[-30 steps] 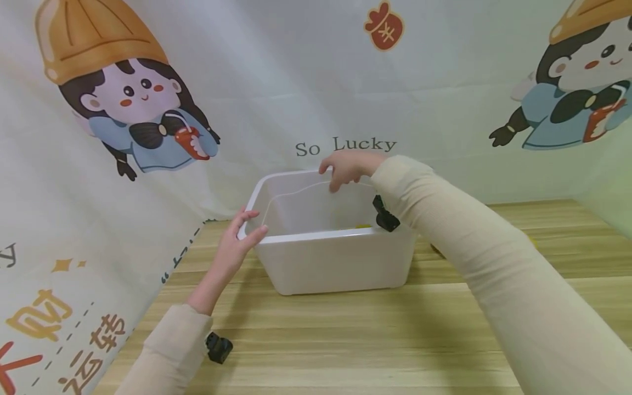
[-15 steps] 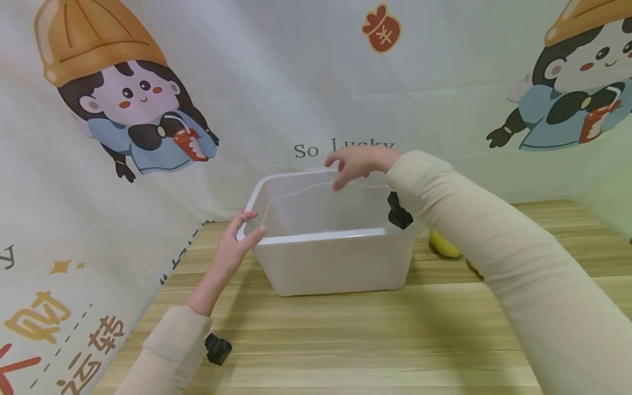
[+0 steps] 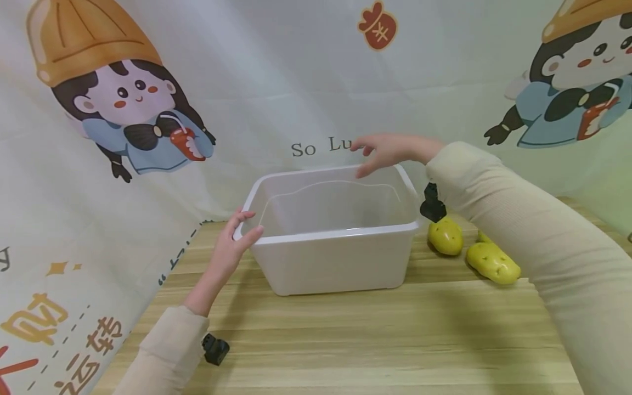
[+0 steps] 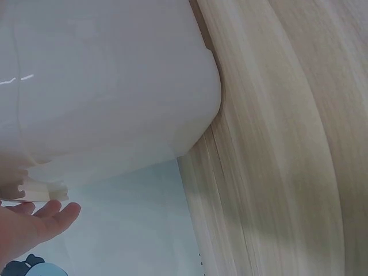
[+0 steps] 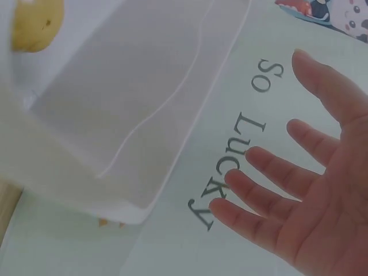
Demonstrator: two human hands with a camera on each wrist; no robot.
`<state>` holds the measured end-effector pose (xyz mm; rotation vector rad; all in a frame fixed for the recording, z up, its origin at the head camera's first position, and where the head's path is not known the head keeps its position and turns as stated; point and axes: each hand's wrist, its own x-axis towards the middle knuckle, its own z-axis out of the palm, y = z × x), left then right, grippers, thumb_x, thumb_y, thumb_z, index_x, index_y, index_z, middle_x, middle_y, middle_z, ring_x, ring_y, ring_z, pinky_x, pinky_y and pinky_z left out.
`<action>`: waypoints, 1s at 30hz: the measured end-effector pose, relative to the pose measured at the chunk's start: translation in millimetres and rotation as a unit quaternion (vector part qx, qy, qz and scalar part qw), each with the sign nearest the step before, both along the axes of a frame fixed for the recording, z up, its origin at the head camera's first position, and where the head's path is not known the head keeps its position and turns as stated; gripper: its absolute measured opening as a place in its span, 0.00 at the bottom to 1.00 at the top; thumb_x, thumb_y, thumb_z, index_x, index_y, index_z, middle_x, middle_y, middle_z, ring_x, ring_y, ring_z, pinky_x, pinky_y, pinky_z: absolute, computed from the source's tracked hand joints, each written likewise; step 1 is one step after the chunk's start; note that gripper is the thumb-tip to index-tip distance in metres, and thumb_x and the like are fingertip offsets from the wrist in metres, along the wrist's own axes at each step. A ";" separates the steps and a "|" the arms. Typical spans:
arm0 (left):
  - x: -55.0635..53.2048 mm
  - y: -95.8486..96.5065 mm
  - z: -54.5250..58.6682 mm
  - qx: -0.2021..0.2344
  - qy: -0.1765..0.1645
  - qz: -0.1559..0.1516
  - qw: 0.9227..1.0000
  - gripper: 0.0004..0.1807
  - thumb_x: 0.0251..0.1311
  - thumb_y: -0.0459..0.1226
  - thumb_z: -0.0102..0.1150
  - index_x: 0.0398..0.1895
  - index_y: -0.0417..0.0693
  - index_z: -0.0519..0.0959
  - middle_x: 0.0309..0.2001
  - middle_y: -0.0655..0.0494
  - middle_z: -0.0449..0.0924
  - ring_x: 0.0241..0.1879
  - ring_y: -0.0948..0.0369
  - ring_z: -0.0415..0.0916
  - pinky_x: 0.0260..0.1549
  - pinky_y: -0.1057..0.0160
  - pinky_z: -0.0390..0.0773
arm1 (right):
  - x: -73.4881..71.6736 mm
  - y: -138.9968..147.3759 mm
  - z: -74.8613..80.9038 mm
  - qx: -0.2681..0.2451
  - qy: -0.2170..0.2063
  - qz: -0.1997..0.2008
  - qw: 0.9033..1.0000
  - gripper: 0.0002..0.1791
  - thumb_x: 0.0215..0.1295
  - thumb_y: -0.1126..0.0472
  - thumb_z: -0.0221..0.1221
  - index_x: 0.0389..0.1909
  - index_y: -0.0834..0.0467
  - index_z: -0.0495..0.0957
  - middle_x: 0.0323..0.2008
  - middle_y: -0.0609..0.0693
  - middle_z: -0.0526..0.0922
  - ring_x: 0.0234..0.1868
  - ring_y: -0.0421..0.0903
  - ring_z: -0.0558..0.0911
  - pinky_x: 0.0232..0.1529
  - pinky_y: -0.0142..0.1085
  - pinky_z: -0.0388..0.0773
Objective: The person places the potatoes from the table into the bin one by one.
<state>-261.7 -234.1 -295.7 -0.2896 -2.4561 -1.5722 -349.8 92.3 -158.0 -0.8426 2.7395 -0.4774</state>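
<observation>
A white plastic storage bin (image 3: 331, 263) stands on the wooden table. My left hand (image 3: 232, 241) grips its rim at the near left corner, thumb over the front edge. In the left wrist view, the fingertips (image 4: 69, 215) of that hand curl at the rim's underside. My right hand (image 3: 387, 152) hovers above the bin's far right part with its fingers spread. Its palm (image 5: 328, 224) is bare in the right wrist view. A yellow potato (image 5: 37, 23) lies inside the bin there; the bin's front wall hides it in the head view.
Beside the bin on the right lie a potato (image 3: 446, 237) and another, knobbly potato (image 3: 492, 263). A third yellow piece (image 3: 484, 237) is partly covered by the right sleeve. A printed cloth (image 3: 276, 109) hangs right behind the bin.
My right hand has moved right and slightly up, away from over the middle of the bin, uncovering the potatoes on the table. The left hand stays on the rim.
</observation>
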 end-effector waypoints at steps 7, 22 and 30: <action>0.4 0.0 0.4 -0.005 0.000 0.003 1.000 0.26 0.61 0.39 0.52 0.59 0.38 0.63 0.72 0.49 0.41 0.70 0.47 0.40 0.64 0.48 0.53 | 13.4 24.4 3.3 -0.004 0.037 0.018 0.999 0.38 0.61 0.52 0.56 0.67 0.61 0.53 0.63 0.67 0.61 0.62 0.61 0.62 0.60 0.54 0.61; 0.3 -0.7 0.0 -0.013 -0.005 -0.001 1.000 0.26 0.62 0.40 0.50 0.60 0.39 0.62 0.73 0.51 0.40 0.70 0.49 0.39 0.65 0.48 0.52 | 40.9 61.1 -10.4 -0.031 0.074 0.028 0.996 0.40 0.57 0.49 0.60 0.66 0.61 0.56 0.62 0.64 0.63 0.59 0.64 0.65 0.57 0.56 0.63; 1.1 0.0 0.4 -0.013 -0.006 0.000 1.000 0.25 0.62 0.40 0.50 0.60 0.38 0.62 0.73 0.52 0.40 0.70 0.49 0.39 0.65 0.47 0.51 | 55.2 83.7 -24.8 -0.056 0.076 0.027 0.995 0.41 0.55 0.49 0.62 0.65 0.61 0.57 0.65 0.61 0.61 0.64 0.61 0.59 0.59 0.60 0.58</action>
